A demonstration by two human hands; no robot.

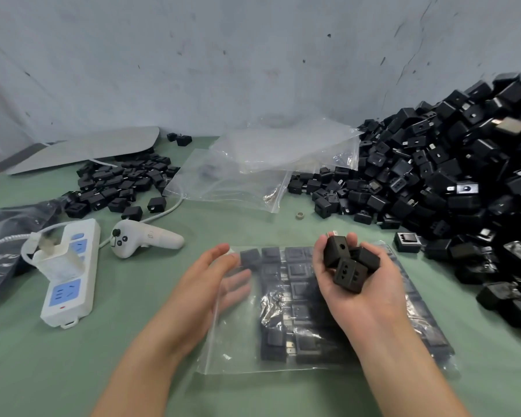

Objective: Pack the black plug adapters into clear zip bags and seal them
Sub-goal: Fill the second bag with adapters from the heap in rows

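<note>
1. The clear plastic zip bag (232, 341) lies flat under both hands on the green table top (118, 356). Rows of black square plug adapters (301, 296) already sit side by side inside it, so more can fit.
2. The left hand (205, 284) is loose and flat. Its fingers (238, 281) show through the plastic, so they seem to be inside the bag's mouth, with the thumb outside on top. I think it keeps the mouth open.
3. The right hand (370, 302) is cupped, palm up, just above the bag. It grasps a small bunch of black plug adapters (348, 266), likely ready to go in next. The bag is not sealed yet.
4. The big heap of loose black adapters (448, 176) sits just right of the right hand, easy to scoop from.
5. Spare clear bags (253, 164) lie beyond both hands, near enough to grab.
6. A smaller pile of black adapters (118, 185) lies beyond the left hand.
7. A white hand controller (145, 239) and a white power strip with blue sockets (73, 272) rest left of the left hand, out of the way.
</note>
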